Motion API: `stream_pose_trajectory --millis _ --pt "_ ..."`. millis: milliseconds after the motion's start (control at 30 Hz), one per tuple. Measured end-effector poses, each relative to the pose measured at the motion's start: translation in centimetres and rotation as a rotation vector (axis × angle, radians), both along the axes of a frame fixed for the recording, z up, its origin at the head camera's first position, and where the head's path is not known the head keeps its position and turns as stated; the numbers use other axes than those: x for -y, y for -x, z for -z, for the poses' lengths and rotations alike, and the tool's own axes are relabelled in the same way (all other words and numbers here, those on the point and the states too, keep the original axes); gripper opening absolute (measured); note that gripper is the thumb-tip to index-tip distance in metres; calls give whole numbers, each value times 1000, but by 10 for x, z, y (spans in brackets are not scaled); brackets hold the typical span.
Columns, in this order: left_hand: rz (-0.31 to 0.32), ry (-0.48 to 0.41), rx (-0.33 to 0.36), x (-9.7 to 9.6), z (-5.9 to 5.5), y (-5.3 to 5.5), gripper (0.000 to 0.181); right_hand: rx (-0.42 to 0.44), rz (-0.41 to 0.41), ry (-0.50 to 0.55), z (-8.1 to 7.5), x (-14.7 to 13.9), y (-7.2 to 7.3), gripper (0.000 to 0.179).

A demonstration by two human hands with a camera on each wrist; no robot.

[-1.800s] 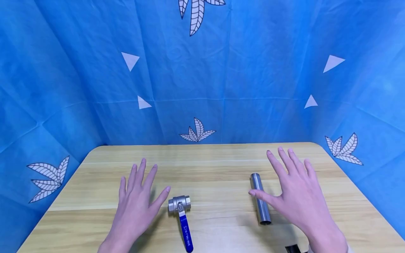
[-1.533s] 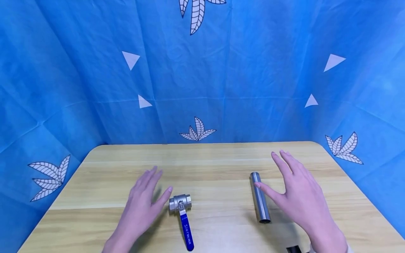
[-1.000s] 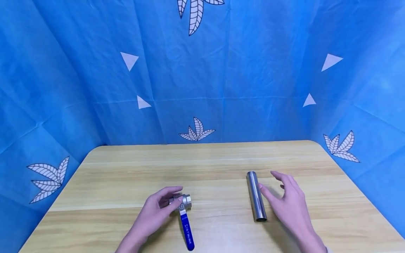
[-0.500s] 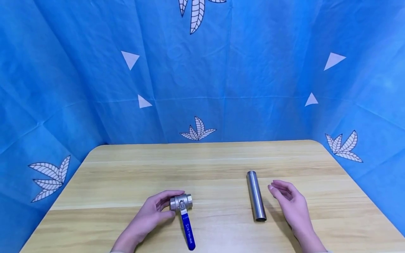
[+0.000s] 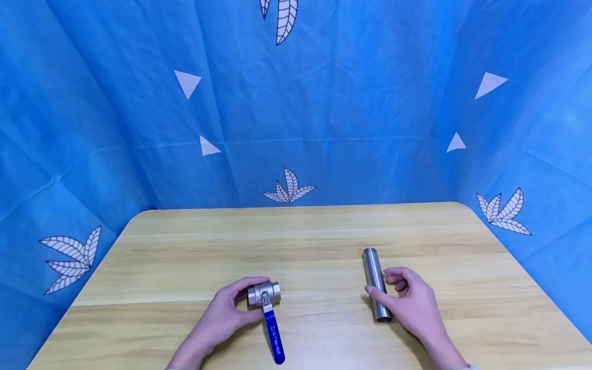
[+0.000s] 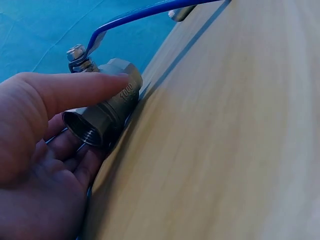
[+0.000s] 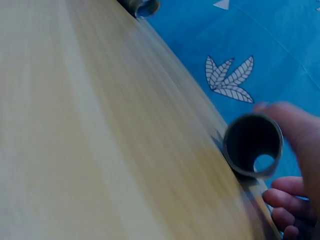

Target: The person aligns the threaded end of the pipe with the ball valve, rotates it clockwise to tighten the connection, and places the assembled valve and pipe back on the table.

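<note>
A steel ball valve (image 5: 264,295) with a blue lever handle (image 5: 275,336) sits on the wooden table, left of centre. My left hand (image 5: 226,316) holds its left end, thumb on the near side and fingers behind. In the left wrist view the thumb lies along the valve body (image 6: 117,102), and the threaded opening faces the palm. Farther right lies a plain steel tube (image 5: 375,282). My right hand (image 5: 411,303) straddles it, thumb across its top and bent fingers just off its right side. The right wrist view looks into the tube's hollow end (image 7: 252,145), a gap below it to the fingers.
The light wooden table (image 5: 314,241) has rounded far corners. Blue cloth (image 5: 296,103) with white leaf and triangle prints hangs behind and along both sides.
From spread above the table, both hands have come down and inward. The left has taken hold of the valve's left end. The right has moved over the tube. Valve and tube have hardly moved.
</note>
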State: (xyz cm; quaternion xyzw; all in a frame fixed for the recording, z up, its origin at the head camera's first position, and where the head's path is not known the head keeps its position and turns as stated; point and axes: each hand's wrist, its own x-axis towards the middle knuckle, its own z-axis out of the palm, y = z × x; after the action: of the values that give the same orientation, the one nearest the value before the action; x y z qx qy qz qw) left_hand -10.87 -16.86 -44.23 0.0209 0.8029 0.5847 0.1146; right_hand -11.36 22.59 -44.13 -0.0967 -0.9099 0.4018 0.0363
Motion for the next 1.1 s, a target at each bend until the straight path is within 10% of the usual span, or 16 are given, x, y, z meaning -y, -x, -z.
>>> stream_pose_trajectory --millis 1100 --pt "-51 -32 40 -3 -2 -1 61 -32 -134 166 -2 6 -7 36"
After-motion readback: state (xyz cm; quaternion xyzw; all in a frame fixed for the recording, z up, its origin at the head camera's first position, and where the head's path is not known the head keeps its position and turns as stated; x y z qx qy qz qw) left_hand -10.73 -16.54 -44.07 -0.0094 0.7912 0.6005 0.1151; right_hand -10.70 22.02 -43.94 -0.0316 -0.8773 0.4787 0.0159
